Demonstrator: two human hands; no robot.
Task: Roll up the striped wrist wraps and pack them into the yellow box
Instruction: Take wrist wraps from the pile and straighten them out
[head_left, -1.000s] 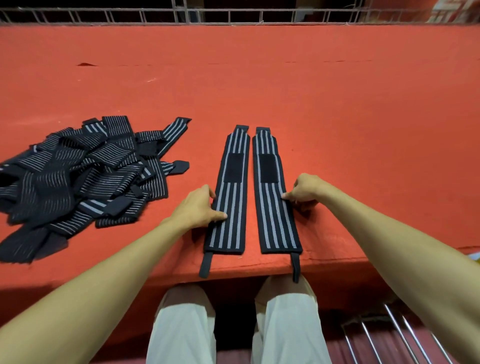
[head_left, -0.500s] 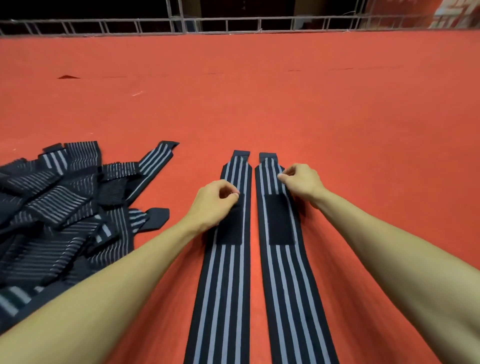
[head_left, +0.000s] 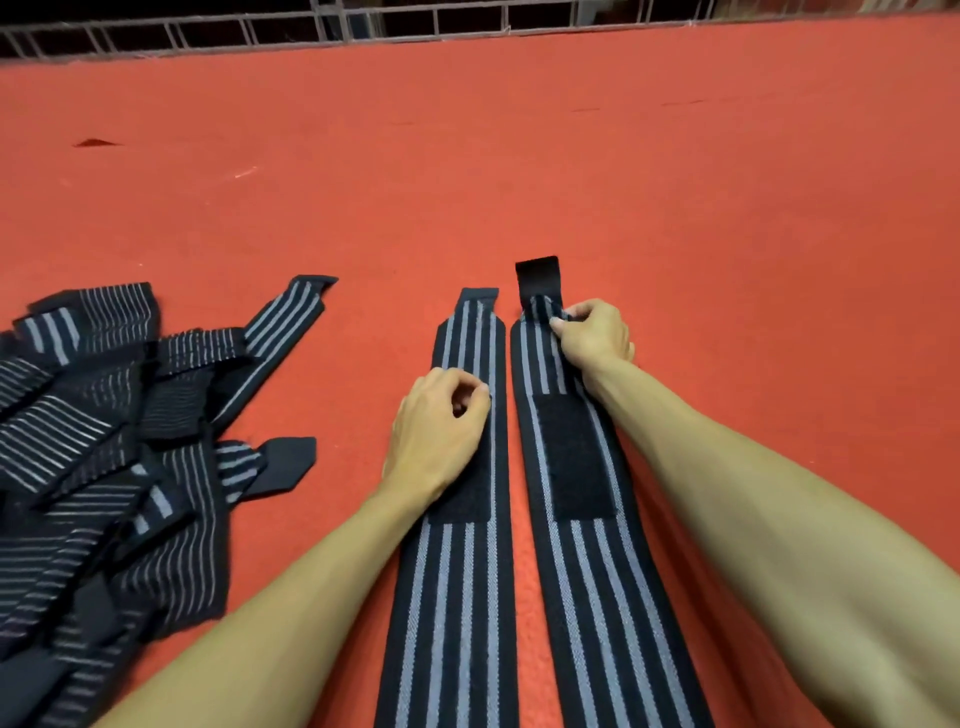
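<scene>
Two striped wrist wraps lay flat side by side on the red table (head_left: 519, 171). The right hand (head_left: 592, 338) pinched the far end of the right wrist wrap (head_left: 597, 571), its black tab (head_left: 537, 275) raised. The left hand (head_left: 436, 431) rested curled on the left wrist wrap (head_left: 452, 597); whether it gripped the cloth was unclear. A pile of wraps (head_left: 104, 441) lay to the left.

red felt tabletop (head_left: 675, 182), metal grid railing (head_left: 415, 21) along its far edge

Pile (head_left: 93, 467) cut left, wraps (head_left: 447, 597) cut below
</scene>
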